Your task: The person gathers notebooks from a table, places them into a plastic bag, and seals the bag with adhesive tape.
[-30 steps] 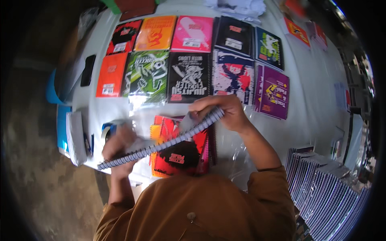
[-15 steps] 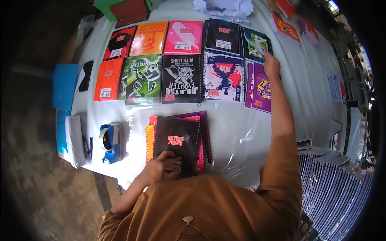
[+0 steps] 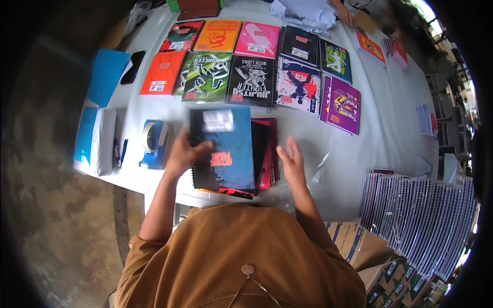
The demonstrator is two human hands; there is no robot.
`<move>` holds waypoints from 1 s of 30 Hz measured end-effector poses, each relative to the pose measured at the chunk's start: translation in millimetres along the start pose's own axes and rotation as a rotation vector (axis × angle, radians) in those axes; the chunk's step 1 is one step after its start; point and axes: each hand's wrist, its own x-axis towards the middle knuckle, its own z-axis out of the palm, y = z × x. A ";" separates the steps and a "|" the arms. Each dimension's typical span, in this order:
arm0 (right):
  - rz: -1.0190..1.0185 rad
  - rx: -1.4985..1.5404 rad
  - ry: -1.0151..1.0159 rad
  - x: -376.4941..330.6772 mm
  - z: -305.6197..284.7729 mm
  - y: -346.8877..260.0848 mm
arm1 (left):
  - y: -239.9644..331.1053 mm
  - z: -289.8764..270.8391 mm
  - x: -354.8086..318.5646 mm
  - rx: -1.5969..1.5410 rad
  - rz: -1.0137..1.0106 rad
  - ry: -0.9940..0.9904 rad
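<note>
My left hand (image 3: 186, 154) grips the left edge of a dark blue spiral notebook (image 3: 226, 141), its thumb across the cover. That notebook, slightly blurred, has a white label and small red print, and lies over or just above a small pile. Black, red and purple notebooks (image 3: 267, 169) stick out of the pile to the right, with orange and red edges below. Right of the pile, my right hand (image 3: 291, 156) is open, fingers stretched and holding nothing. Beyond, two rows of spiral notebooks cover the table, among them a green soccer one (image 3: 206, 77) and a purple one (image 3: 341, 105).
A blue tape dispenser (image 3: 154, 145), pens (image 3: 121, 153) and a phone (image 3: 133, 68) lie at the left. A tall notebook stack (image 3: 416, 220) stands at the right, above cardboard boxes (image 3: 362, 245). Another person's hand (image 3: 343, 13) shows at the far edge.
My right hand has come back from the far right notebooks to beside the pile. A dark blue notebook is now in my left hand over the pile. The whole view has shifted.
</note>
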 end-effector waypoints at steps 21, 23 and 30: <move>-0.695 0.260 -0.128 -58.2 8.4 -2.7 | -43.6 10.1 -61.4 -0.511 0.361 -0.271; -0.755 0.183 -0.074 -43.5 9.9 6.6 | -44.3 24.3 -55.0 -0.353 0.470 -0.330; -0.498 0.261 -0.088 -50.4 12.0 -14.1 | -21.9 49.9 -56.7 -0.529 0.427 -0.165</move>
